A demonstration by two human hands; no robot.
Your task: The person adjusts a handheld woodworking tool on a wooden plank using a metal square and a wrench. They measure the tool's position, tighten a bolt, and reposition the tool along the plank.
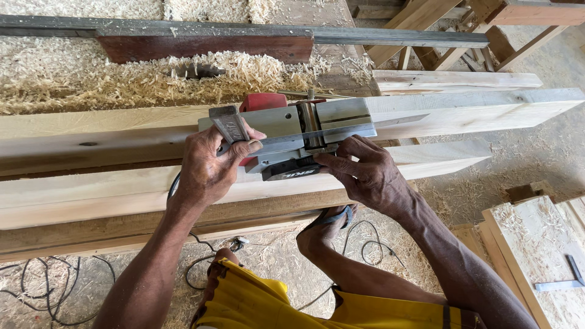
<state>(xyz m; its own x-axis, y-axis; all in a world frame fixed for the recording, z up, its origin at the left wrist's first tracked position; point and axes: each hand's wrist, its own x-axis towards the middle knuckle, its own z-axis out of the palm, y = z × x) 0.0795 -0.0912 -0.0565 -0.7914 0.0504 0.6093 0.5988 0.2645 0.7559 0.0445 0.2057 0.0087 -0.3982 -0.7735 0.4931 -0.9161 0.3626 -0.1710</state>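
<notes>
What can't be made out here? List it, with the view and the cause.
All from the head view:
- Underside of the electric planer: it lies turned over on the planks, so its handle side is hidden.
- Left hand palm and what it grips: covered by the hand itself.
- Right hand fingertips: tucked against the planer body.
- Cable: cut off by the bottom and left edges.
- Metal square: too small for markings.

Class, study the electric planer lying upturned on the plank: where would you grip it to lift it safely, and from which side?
Grip the electric planer by its body ends, coming from the near side as the left hand and right hand do. Its flat sole faces up with the cutter slot mid-sole, so keep fingers off that.
</notes>
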